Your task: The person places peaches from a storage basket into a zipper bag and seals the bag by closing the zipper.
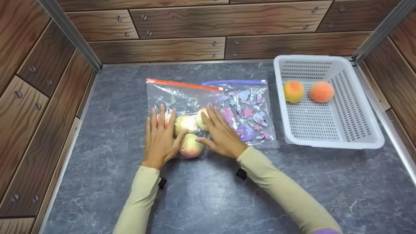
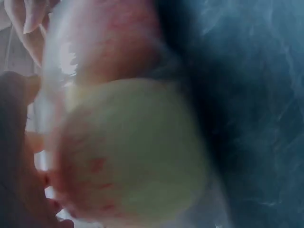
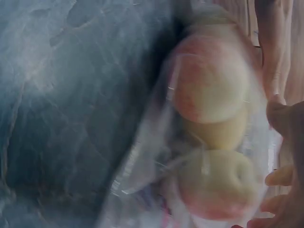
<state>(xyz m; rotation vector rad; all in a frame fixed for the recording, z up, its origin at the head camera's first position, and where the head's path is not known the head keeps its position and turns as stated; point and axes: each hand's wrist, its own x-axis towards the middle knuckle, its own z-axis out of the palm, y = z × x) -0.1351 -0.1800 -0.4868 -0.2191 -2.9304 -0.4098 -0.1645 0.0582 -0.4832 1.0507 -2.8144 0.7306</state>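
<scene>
A clear zip bag point(image 1: 174, 97) with a red slider strip lies flat in the head view, holding several yellow-and-red peaches point(image 1: 191, 147). My left hand point(image 1: 160, 139) rests on the bag's left side, fingers spread and straight over a reddish peach. On the right side, my right hand point(image 1: 224, 136) lies with extended fingers over a pale yellow peach point(image 1: 201, 119). Both thumbs point inward near the front peach. Through the plastic, a blurred peach point(image 2: 137, 152) fills the left wrist view; stacked peaches point(image 3: 213, 80) show in the right wrist view.
A second zip bag point(image 1: 248, 97), purple-stripped with cartoon prints, lies partly under the first. To the right stands a white perforated basket point(image 1: 331, 143) with two peaches point(image 1: 321, 91) inside. Wood-patterned walls point(image 1: 182, 22) enclose the grey marbled tabletop point(image 1: 208, 201) at the back and sides.
</scene>
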